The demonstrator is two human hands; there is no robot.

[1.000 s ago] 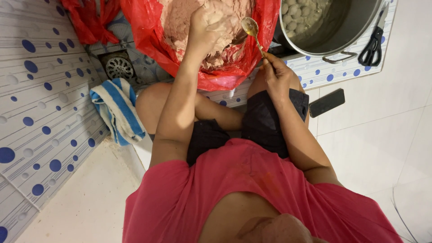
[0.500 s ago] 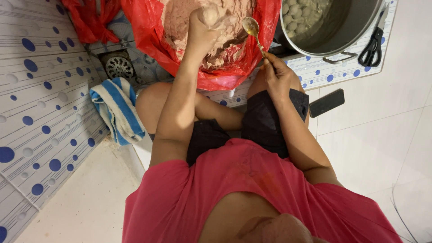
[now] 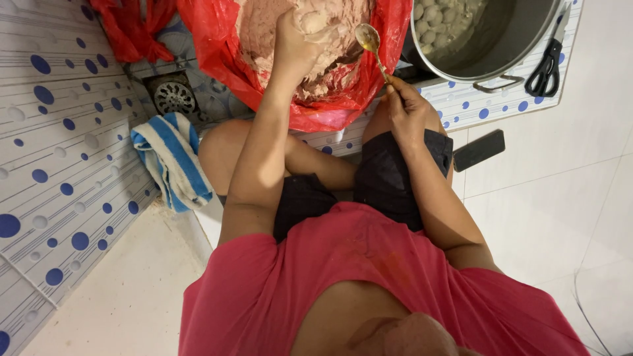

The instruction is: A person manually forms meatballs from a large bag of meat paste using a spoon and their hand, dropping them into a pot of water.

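Filling a red plastic bag (image 3: 224,39) that is spread wide at the top of the view, the pinkish-beige paste (image 3: 264,26) looks thick, sticky and rough on its surface, heaped into a soft mound with a smoother pale lump squeezed up at its middle. That lump sits in the left hand (image 3: 293,39), whose grip is clenched around a fistful of the paste, the pale ball bulging out between thumb and forefinger. Just beside it, to the right and not touching, hangs the bowl of a metal spoon (image 3: 367,36); the right hand (image 3: 405,109) grasps the end of its thin handle, with the spoon slanting up and leftwards over the bag's edge. Right of the bag stands a large metal pot (image 3: 521,53) holding cloudy water with many round pale balls (image 3: 432,20) floating in it. Black-handled scissors (image 3: 547,62) lie beside the pot on the dotted tiled floor (image 3: 59,165). A dark phone (image 3: 479,149) rests on the white tile near the right knee, a blue-and-white striped towel (image 3: 171,161) lies by the left knee, and a round floor drain (image 3: 173,97) sits beyond it.
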